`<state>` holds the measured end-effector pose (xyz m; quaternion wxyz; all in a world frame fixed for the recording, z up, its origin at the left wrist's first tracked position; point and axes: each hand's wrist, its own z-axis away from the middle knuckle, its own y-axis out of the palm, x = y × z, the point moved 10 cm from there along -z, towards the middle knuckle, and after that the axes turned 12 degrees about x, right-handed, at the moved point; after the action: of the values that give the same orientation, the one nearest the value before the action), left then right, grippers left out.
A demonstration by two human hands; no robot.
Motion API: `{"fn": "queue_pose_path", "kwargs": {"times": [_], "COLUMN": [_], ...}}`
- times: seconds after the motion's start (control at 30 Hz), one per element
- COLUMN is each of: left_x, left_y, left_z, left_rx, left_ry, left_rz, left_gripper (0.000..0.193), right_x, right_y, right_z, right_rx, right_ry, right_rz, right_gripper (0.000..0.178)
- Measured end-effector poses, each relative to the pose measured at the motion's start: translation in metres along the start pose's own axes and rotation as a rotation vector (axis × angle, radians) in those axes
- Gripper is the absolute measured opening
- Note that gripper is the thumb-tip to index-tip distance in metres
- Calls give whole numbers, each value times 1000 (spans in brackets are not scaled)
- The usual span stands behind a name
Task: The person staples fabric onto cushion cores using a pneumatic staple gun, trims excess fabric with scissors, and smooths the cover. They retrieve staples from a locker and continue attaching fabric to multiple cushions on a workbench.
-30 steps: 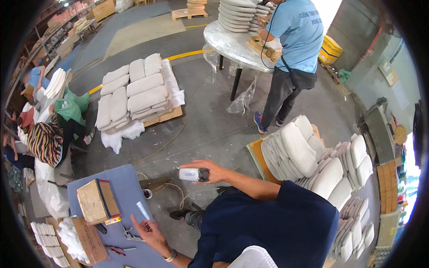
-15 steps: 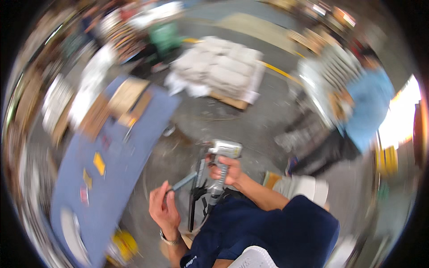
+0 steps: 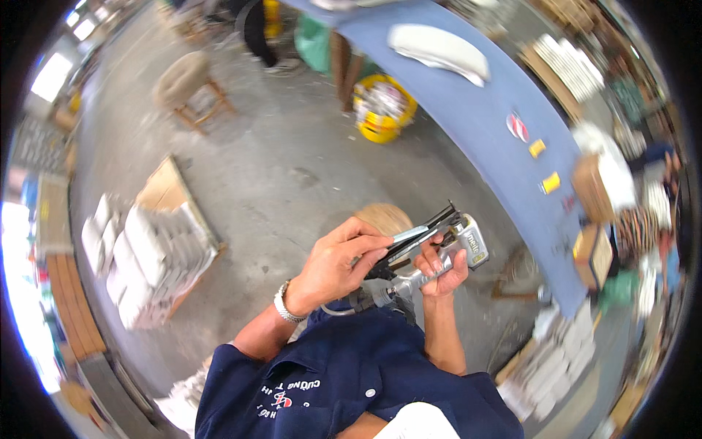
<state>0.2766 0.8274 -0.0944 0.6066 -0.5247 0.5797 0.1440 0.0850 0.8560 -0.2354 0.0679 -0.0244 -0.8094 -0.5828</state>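
My right hand [image 3: 442, 267] is wrapped round the grip of a silver pneumatic staple gun [image 3: 472, 245], held in front of my chest. A long black magazine [image 3: 441, 218] runs along the gun. Pinched in the fingers of my left hand [image 3: 340, 256] is a grey strip of staples [image 3: 409, 235], which lies along the magazine at a slight slant. Whether the strip sits inside the magazine or only against it, I cannot tell. An air hose [image 3: 336, 310] hangs from the handle end. The left fingertips hide part of the strip.
A long blue table [image 3: 468, 124] bears a folded white piece [image 3: 439, 53] and small yellow packets [image 3: 550, 183]. Below its edge stands a yellow basket [image 3: 380, 130]. A padded stool [image 3: 184, 79] and stacked pale cushions [image 3: 146, 249] are leftward; another stack [image 3: 559, 358] lies lower right.
My body has turned, so the table has swung from left to right in view. My left hand has come closer to the gun, bringing the strip nearly in line with the magazine.
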Motion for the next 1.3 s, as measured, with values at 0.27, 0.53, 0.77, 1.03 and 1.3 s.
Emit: {"fn": "queue_pose_path", "kwargs": {"times": [0.27, 0.53, 0.77, 1.03, 1.3], "left_x": [26, 45, 90, 125, 266], "left_y": [-127, -165, -195, -252, -244], "left_z": [81, 64, -90, -202, -230], "left_rx": [-556, -497, -286, -47, 360], "left_ry": [-290, -353, -12, 152, -258], "left_rz": [-253, -262, -517, -374, 464], "left_gripper": [27, 25, 24, 39, 47], "right_x": [-181, -221, -179, -126, -34], "right_y": [26, 24, -46, -99, -81], "right_z": [-111, -170, -260, -376, -452], "right_rx": [179, 265, 224, 306, 354], "right_ry": [485, 575, 298, 85, -97], "right_rz": [-195, -311, -305, -189, -27], "right_gripper": [62, 68, 62, 62, 44]}}
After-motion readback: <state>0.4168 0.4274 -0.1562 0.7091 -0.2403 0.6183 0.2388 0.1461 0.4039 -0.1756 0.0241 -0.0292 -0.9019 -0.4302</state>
